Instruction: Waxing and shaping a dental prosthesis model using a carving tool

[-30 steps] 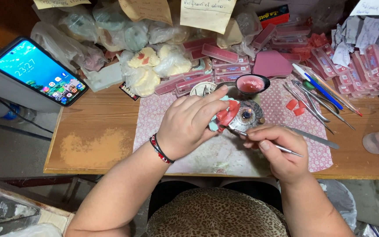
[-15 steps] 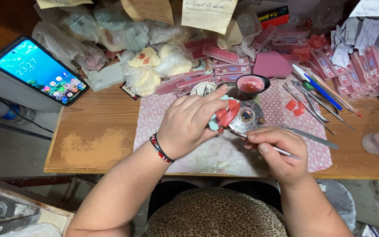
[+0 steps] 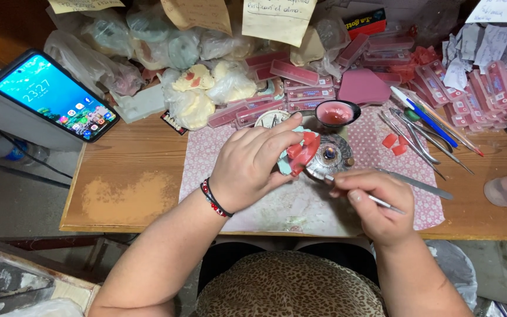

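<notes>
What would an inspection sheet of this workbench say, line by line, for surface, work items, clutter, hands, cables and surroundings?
Surface: wooden table with a worn pale patch, partly covered by a pink patterned cloth.
Job's things: red and pale blue piece held beside a small round metal burner; thin metal tool with its tip at the piece.
Clutter: pink bowl, pink flat boxes, bagged casts, metal instruments, paper notes, lit phone.
Hands: left hand has its grip on the piece; right hand holds the tool like a pen.
Cables: dark cable running left of the table.
Surroundings: patterned lap, bottle at the left.
</notes>
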